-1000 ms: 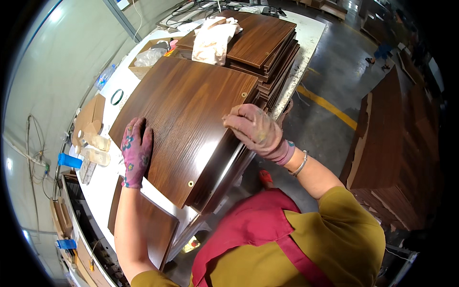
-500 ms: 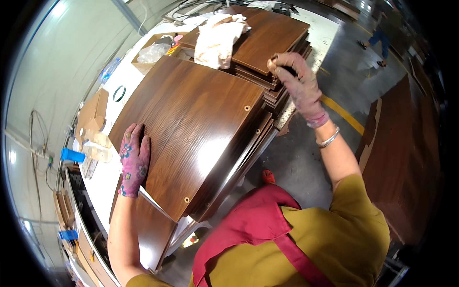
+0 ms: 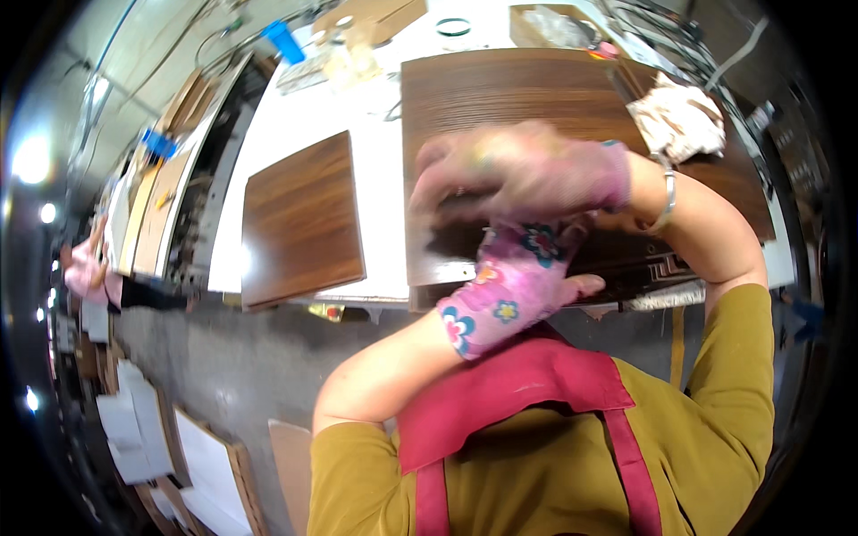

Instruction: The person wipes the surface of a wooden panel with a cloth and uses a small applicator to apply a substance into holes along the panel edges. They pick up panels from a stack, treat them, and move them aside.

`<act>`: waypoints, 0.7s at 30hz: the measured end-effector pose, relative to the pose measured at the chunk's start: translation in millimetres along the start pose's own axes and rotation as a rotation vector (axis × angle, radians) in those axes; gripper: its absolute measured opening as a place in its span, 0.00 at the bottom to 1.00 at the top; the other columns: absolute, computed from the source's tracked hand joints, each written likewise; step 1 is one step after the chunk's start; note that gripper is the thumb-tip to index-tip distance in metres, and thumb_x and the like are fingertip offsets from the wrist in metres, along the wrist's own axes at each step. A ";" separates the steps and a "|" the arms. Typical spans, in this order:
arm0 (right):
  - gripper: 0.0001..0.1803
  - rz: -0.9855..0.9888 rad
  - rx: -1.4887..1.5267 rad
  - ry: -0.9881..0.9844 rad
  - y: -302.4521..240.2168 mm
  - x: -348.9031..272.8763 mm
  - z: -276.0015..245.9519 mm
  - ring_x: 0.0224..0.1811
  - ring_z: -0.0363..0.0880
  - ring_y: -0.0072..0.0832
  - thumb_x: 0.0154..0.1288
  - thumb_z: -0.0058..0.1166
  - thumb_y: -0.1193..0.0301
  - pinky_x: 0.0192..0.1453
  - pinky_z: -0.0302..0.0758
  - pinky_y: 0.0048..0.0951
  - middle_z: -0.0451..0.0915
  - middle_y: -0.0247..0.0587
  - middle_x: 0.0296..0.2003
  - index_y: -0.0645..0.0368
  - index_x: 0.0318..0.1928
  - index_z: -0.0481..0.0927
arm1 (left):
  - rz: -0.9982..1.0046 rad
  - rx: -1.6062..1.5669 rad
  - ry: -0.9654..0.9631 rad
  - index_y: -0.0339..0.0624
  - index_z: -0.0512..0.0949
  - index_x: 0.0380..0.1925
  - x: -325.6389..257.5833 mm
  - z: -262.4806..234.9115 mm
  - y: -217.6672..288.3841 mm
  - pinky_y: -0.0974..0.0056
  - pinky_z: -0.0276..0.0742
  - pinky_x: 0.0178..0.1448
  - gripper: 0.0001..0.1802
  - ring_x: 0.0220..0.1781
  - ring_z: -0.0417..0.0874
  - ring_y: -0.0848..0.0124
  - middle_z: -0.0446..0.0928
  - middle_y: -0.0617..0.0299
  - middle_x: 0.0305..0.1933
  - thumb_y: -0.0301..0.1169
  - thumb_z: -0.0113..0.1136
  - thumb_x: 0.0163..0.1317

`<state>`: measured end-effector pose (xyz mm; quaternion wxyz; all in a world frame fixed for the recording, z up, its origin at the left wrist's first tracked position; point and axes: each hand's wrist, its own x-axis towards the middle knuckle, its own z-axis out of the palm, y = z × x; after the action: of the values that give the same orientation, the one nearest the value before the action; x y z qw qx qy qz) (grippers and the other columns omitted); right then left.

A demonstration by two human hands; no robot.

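Note:
Both my hands wear stained pink gloves and cross over the front part of a stack of dark brown wood-grain boards (image 3: 518,80). My left hand (image 3: 523,281), in a flower-patterned glove, is at the near edge, its thumb stretched out to the right. Its other fingers are largely covered by my right hand. Above it, my right hand (image 3: 518,170) reaches across from the right, blurred by motion with its fingers bent. Whether it holds anything cannot be made out. A pale hole fitting shows near the top board's front corner, beside my left wrist.
A separate brown board (image 3: 304,219) lies left on the white table (image 3: 384,259). A crumpled white cloth (image 3: 679,116) rests at right. Behind are an open carton (image 3: 523,27), a tape roll (image 3: 453,27) and a blue cup (image 3: 284,42). Another person (image 3: 89,272) stands far left.
The view has swung left, showing the separate board more fully. My right hand has come from the stack's right side across my left hand, which has left the top board's left side.

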<state>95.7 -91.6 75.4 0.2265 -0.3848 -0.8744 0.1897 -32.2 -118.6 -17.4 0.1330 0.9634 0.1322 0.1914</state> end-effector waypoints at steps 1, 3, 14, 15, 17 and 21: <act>0.09 -0.052 0.029 -0.076 0.4 13.2 13.6 0.48 0.81 0.40 0.67 0.54 0.71 0.54 0.78 0.35 0.79 0.39 0.47 0.56 0.45 0.81 | -0.116 -0.094 -0.216 0.46 0.66 0.70 5.0 -2.2 3.8 0.44 0.56 0.75 0.42 0.73 0.63 0.44 0.64 0.43 0.71 0.62 0.53 0.65; 0.09 -0.085 0.097 -0.275 -3.5 37.1 31.9 0.49 0.81 0.41 0.64 0.54 0.71 0.54 0.78 0.36 0.80 0.39 0.47 0.57 0.44 0.81 | -0.146 -0.204 -0.256 0.48 0.58 0.75 5.4 -1.4 4.9 0.41 0.51 0.77 0.45 0.76 0.58 0.40 0.59 0.42 0.76 0.61 0.54 0.66; 0.11 -0.012 0.202 -0.498 13.6 70.7 38.2 0.46 0.81 0.39 0.62 0.54 0.72 0.52 0.76 0.36 0.81 0.41 0.43 0.59 0.44 0.83 | -0.047 -0.344 -0.197 0.42 0.67 0.70 3.5 -13.6 -15.5 0.47 0.59 0.76 0.39 0.72 0.67 0.46 0.66 0.41 0.71 0.52 0.59 0.65; 0.09 -0.014 0.317 -0.559 10.5 70.5 36.9 0.45 0.80 0.40 0.64 0.53 0.71 0.52 0.76 0.36 0.81 0.42 0.42 0.58 0.42 0.83 | -0.051 -0.358 -0.219 0.42 0.66 0.70 4.9 -13.0 -16.8 0.46 0.58 0.76 0.39 0.73 0.67 0.46 0.66 0.41 0.71 0.52 0.59 0.65; 0.06 -0.209 0.175 -0.506 20.8 71.8 38.4 0.39 0.78 0.44 0.66 0.52 0.70 0.43 0.75 0.40 0.76 0.46 0.37 0.60 0.37 0.76 | -0.073 -0.389 -0.258 0.43 0.65 0.71 3.3 -11.6 -18.8 0.45 0.57 0.77 0.39 0.73 0.66 0.46 0.66 0.42 0.72 0.52 0.58 0.66; 0.06 -0.175 0.026 -0.364 69.8 84.0 25.9 0.40 0.80 0.44 0.65 0.56 0.71 0.44 0.76 0.40 0.78 0.48 0.37 0.61 0.37 0.78 | 0.044 -0.015 -0.207 0.47 0.70 0.68 14.0 -16.5 -22.3 0.48 0.56 0.77 0.38 0.75 0.64 0.49 0.65 0.47 0.73 0.59 0.56 0.64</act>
<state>72.1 12.2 39.8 0.0854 -0.2637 -0.9286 0.2468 -30.9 -90.2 -4.8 0.1490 0.9797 0.0951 0.0946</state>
